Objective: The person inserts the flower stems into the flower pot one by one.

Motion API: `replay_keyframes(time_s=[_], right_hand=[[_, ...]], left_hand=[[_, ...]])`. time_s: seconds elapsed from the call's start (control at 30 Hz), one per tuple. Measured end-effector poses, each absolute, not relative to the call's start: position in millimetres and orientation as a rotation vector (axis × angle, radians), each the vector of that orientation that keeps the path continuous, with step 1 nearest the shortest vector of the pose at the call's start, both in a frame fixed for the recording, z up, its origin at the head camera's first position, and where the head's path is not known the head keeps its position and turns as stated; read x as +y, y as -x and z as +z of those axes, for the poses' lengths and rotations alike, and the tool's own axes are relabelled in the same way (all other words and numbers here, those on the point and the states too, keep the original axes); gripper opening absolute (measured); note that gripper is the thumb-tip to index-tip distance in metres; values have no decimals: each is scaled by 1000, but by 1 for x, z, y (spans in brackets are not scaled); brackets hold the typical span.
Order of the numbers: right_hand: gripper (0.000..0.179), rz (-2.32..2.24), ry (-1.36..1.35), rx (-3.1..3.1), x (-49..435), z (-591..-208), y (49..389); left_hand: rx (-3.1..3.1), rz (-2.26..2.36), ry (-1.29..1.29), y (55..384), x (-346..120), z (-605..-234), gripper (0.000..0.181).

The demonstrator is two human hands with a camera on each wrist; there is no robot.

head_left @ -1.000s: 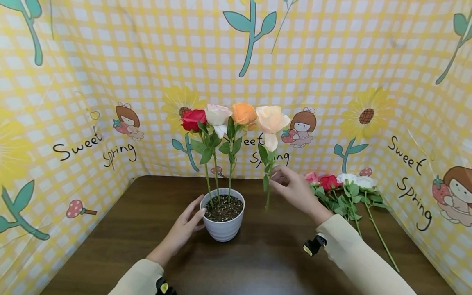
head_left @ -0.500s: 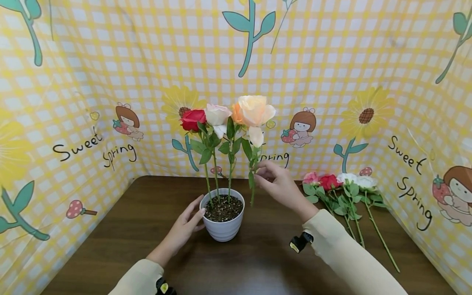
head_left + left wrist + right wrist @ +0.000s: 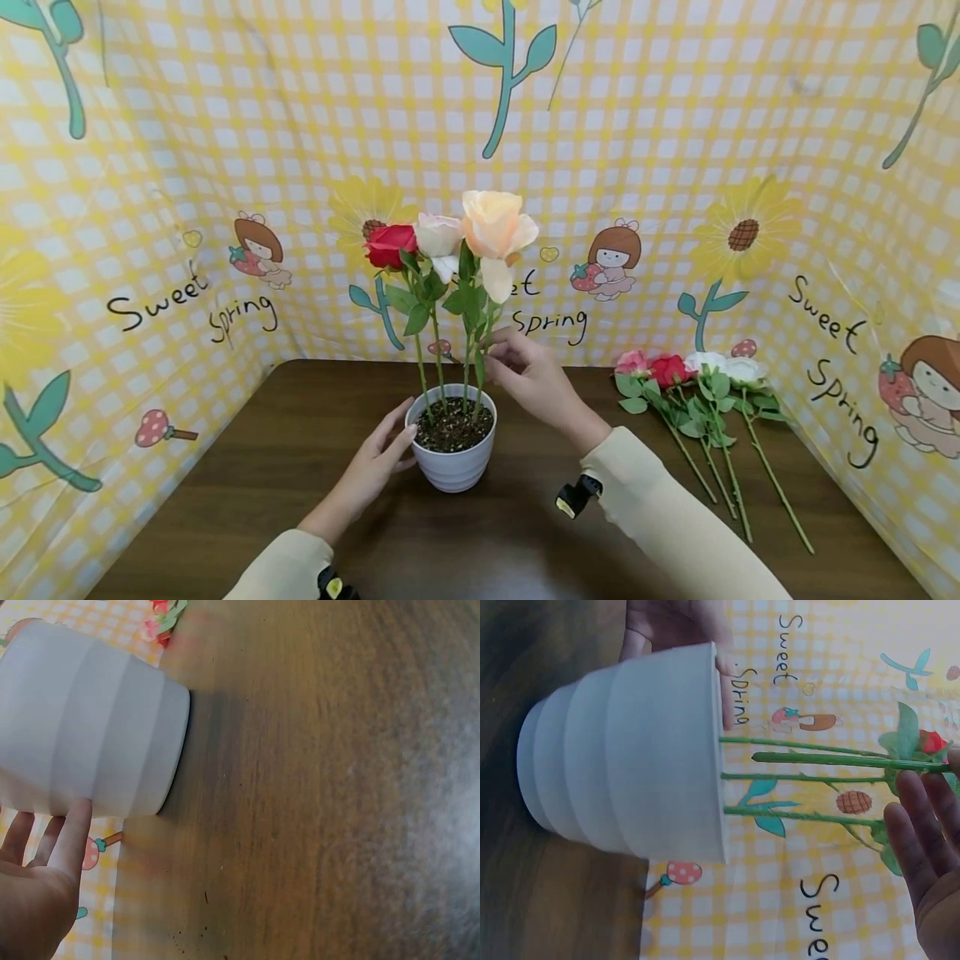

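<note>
My right hand pinches the green stem of a peach rose over the right side of the pot. The right wrist view shows its stem tip hanging just above the pot's rim. The ribbed white flowerpot holds dark soil. A red rose and a pale pink rose stand upright in it; another upright stem's bloom is hidden behind the peach one. At the pot's left side, my left hand rests its straight fingers on the wall, the thumb by the rim.
Several roses lie on the table to the right, among them a pink rose, a red rose and a white rose, stems towards me. A checked yellow cloth encloses the dark wooden table.
My right hand has moved left with the peach rose, from right of the pot to above it, now covering the orange rose. The left hand has stayed on the pot.
</note>
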State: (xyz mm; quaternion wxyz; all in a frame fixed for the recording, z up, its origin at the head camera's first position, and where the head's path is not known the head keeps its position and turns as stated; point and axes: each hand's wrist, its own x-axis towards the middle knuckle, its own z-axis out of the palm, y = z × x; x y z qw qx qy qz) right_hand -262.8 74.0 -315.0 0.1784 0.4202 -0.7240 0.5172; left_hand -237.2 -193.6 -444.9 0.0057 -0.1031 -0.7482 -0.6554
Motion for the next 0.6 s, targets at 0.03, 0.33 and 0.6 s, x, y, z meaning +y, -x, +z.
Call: replay_keyframes(time_s=[0.03, 0.33, 0.6], right_hand=[[16, 1462, -1194, -2043, 71, -319, 266], [18, 1426, -1215, -2026, 55, -344, 289], [14, 1415, -1164, -2086, 42, -350, 295]], left_hand=[[-2340, -2053, 323, 237, -194, -445, 56], [-2351, -2060, 310, 236, -196, -446, 57], [-2355, -2053, 312, 236, -195, -446, 57]])
